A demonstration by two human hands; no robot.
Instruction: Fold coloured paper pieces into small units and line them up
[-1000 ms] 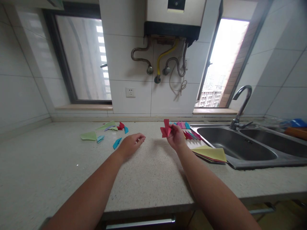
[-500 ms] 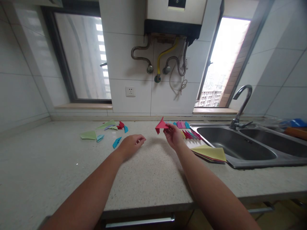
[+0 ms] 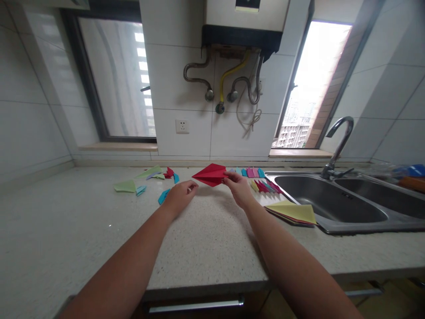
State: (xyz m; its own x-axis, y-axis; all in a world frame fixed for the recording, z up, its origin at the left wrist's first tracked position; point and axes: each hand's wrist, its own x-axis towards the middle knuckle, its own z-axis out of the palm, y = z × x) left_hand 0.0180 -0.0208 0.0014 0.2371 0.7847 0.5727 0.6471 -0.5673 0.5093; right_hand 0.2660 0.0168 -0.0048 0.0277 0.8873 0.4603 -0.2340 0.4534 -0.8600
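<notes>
Red paper (image 3: 210, 174): swung flat since before — now points left.
Right hand (image 3: 238, 190): pinches its right end.
Left hand (image 3: 178, 198): loosely curled, empty — just near-left of it.

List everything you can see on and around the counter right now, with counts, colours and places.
folded red paper piece: one, red, held above the counter centre
folded paper scraps: several, green, blue, red, counter far left
small folded paper pieces: a row, pink, blue, red, yellow, left of the sink
flat paper sheets: a stack, yellow on top, at the sink's edge
steel sink: one, two basins, right
tap: one, chrome, behind the sink
speckled stone counter: one, beige
wall socket: one, white
left hand: empty, near the red piece
right hand: pinching the red piece
</notes>
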